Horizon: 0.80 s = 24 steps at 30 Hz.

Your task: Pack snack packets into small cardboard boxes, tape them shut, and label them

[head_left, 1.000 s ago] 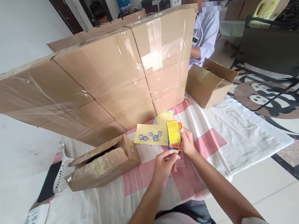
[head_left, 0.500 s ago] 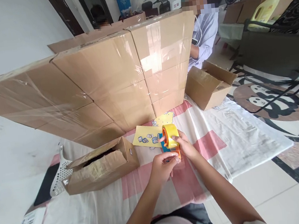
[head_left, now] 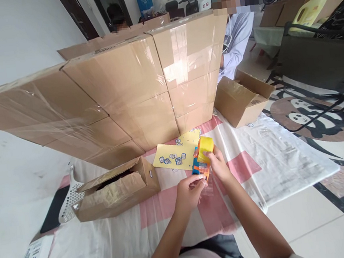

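Observation:
My right hand [head_left: 219, 163] grips an orange and blue tape dispenser [head_left: 197, 168] loaded with a thick roll of yellowish packing tape [head_left: 205, 148]. The fingers of my left hand [head_left: 189, 189] are pinched together at the dispenser's lower orange end, where a piece of clear tape seems to hang; the exact contact is too small to make out. Both hands are above the pink and white tablecloth. Just beyond them lies a yellow sheet [head_left: 172, 157] with several small blue-outlined pictures, partly covered by the dispenser.
A tall wall of taped cardboard boxes [head_left: 135, 75] stands behind the sheet. One open carton [head_left: 120, 193] lies on the left, another [head_left: 240, 100] at the right back. A person in a light shirt [head_left: 238, 34] is behind the wall. A dark chair [head_left: 310, 59] stands right.
My right hand has moved a little right and turned the dispenser, showing more of its blue part. The yellow sheet's pictures are less covered. My left hand stays near the same spot.

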Each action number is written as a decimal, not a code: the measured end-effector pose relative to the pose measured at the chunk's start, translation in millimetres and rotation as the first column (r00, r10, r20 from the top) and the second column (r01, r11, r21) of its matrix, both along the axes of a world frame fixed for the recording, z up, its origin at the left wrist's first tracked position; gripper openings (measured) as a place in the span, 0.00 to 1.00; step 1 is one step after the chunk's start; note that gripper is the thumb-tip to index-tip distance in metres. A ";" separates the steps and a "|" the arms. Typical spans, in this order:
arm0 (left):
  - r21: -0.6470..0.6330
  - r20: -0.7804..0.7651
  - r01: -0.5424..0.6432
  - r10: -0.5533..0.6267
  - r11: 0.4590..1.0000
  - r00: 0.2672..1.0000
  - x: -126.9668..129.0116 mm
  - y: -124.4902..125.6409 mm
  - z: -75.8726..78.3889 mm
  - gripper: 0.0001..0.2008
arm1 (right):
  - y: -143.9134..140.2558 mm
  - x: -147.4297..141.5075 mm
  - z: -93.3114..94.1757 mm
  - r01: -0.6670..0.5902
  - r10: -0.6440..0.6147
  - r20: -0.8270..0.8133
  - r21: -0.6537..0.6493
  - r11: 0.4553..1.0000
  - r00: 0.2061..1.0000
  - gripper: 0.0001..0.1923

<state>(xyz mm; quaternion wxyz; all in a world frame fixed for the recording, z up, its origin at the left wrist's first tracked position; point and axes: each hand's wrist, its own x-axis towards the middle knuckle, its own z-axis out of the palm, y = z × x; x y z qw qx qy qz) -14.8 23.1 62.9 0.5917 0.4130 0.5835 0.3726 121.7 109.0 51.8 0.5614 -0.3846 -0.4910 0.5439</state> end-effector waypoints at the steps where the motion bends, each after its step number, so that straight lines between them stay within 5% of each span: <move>1: 0.000 -0.005 0.001 -0.001 1.000 1.000 -1.5 -0.9 -0.9 0.17 | 0.0 -0.1 -0.1 0.001 -0.001 -0.025 -0.013 1.000 1.000 0.13; 12: -0.022 -0.031 0.019 -0.020 1.000 0.999 -6.2 -13.3 -10.6 0.17 | 5.7 -1.0 -6.6 0.047 -0.087 -0.164 -0.236 0.971 0.983 0.19; 24: -0.084 -0.026 0.029 -0.032 0.996 0.999 4.5 -32.1 -5.6 0.15 | 9.7 4.5 -13.2 0.109 -0.196 -0.206 -0.372 0.922 0.959 0.12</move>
